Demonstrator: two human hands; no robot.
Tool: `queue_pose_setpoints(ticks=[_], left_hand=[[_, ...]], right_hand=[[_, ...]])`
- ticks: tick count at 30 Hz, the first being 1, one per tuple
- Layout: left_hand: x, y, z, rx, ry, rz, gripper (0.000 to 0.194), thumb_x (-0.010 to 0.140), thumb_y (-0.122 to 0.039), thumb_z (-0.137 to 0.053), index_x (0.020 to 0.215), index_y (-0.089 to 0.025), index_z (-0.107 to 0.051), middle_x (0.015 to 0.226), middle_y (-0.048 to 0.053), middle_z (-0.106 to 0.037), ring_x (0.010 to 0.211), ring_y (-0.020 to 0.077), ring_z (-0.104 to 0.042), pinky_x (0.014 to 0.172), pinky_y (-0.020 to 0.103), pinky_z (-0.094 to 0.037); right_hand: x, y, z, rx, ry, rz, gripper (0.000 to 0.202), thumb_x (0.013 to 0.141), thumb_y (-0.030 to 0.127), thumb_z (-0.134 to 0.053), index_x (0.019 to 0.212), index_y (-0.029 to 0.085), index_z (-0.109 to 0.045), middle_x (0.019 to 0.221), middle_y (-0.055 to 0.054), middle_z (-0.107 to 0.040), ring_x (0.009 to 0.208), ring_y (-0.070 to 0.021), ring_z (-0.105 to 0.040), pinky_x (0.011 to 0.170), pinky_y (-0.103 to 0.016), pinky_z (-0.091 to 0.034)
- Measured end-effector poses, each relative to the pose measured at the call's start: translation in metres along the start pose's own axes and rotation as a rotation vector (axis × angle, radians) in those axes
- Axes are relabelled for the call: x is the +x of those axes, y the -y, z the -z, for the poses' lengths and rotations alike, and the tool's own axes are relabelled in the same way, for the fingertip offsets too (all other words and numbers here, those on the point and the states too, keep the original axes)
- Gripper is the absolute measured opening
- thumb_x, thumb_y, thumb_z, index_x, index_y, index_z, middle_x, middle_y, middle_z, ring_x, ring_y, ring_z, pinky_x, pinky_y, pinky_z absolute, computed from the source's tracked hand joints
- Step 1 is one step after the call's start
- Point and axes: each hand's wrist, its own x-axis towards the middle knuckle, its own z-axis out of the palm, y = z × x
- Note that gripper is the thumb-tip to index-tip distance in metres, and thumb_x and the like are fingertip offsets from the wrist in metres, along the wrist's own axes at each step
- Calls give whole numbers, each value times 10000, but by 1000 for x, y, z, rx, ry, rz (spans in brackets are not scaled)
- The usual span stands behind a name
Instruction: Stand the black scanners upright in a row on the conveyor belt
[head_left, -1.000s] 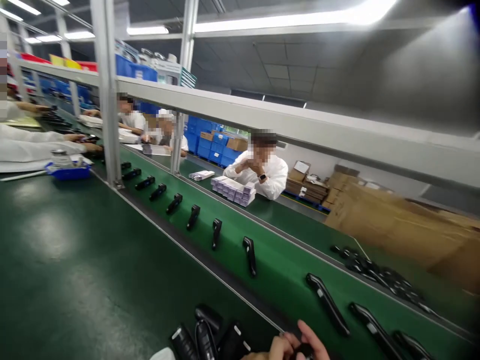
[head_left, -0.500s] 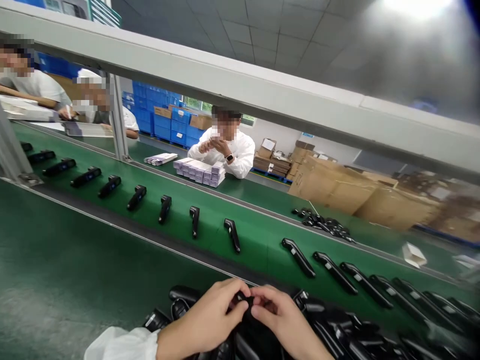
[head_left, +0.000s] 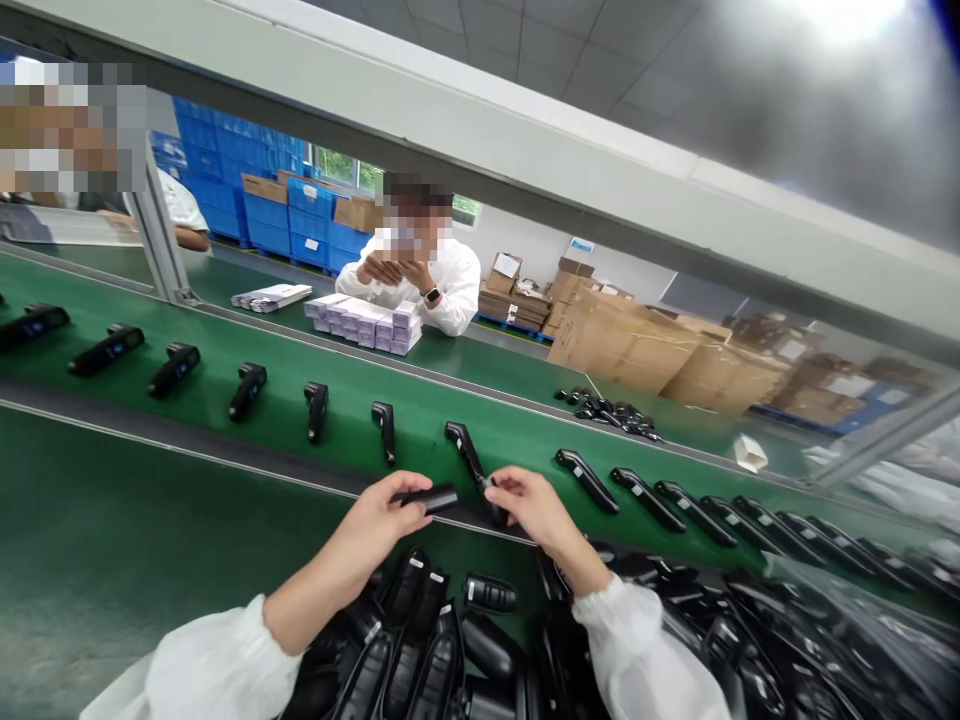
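Note:
My left hand (head_left: 386, 508) pinches a black tube-shaped part (head_left: 436, 498) between thumb and fingers, holding it roughly level over the near edge of the belt. My right hand (head_left: 531, 502) is closed with its fingertips on a small dark piece with a greyish tip (head_left: 492, 500); its kind is unclear. Just beyond those fingertips, an angled black handheld device (head_left: 462, 446) lies on the green belt; whether they touch it I cannot tell. Below my hands lies a heap of black casing parts (head_left: 397, 670), and one short black casing (head_left: 490, 593) rests between my forearms.
Angled black devices (head_left: 589, 482) line the green conveyor belt (head_left: 517, 440). Plastic film (head_left: 847, 610) covers parts at right. Across the belt, a person in white (head_left: 454, 285) sits behind small stacked boxes (head_left: 367, 325); another person is at far left. A grey beam (head_left: 480, 130) crosses above.
My hands, earlier together over the heap, have moved up towards the belt and apart. The tube-shaped part now shows in my left hand. The view has shifted slightly.

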Motion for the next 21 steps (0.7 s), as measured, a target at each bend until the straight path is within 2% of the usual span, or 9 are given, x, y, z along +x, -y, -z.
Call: queue_pose_setpoints(ticks=[3,7,9,11,14,17,19,21], left_hand=[[2,-5,3,-223,-62,144,357,721,-130,-676,1067,-114,-592,1097,113,-650,1056,220,-646,963,294,-508],[2,1,2,-205,-107,143,392,727,-120,-712,1105,-126,-609,1125,112,-652,1101,229,-634,1003,309,-497],[1,5,2,-181,-110,126,377,739,-134,-719,1104,-143,-625,1160,103,-644,1128,231,-621,1005,313,-499],[1,6,2,-195,-99,139,374,751,-131,-717,1115,-150,-632,1197,105,-637,1134,229,-621,995,309,-509],[1,7,-4,-261,-90,193,394,785,-122,-698,1169,-134,-609,1265,133,-604,1122,228,-631,980,307,-521],[4,11,-19,-314,-117,201,415,822,-136,-677,1219,-111,-561,1306,154,-574,1132,223,-624,1008,314,-501],[7,16,-31,-293,-160,137,424,847,-184,-660,1248,-118,-537,1310,149,-566,1164,229,-599,1042,344,-472],[9,23,-44,-178,-251,19,437,864,-273,-637,1270,-147,-532,1318,136,-543,1208,254,-554,1061,401,-445]], right_hand=[[37,-7,-10,-314,-153,40,186,833,336,-614,955,199,-649,874,-17,-694,783,-168,-641,740,-273,-479],[58,-17,-26,-625,-212,-51,378,896,272,-555,1252,146,-541,1059,-115,-689,978,-235,-651,835,-314,-473],[60,-21,-31,-721,-217,-59,360,921,256,-516,1251,116,-544,1113,-155,-664,1043,-265,-630,868,-335,-465],[62,-23,-34,-810,-225,-71,293,943,252,-473,1159,98,-596,1125,-181,-645,1082,-287,-608,895,-352,-456],[67,-22,-33,-849,-237,-101,284,954,245,-449,1100,67,-615,1103,-212,-638,1091,-310,-594,901,-379,-454],[69,-16,-22,-867,-233,-118,296,960,274,-462,1105,73,-624,1110,-207,-639,1104,-317,-583,902,-399,-456],[61,-8,-13,-862,-266,-112,355,960,366,-484,1126,87,-627,1177,-214,-614,1161,-342,-542,930,-441,-440],[44,3,-9,-698,-305,-67,436,958,472,-464,1134,111,-634,1202,-205,-607,1173,-339,-531,946,-461,-430]])
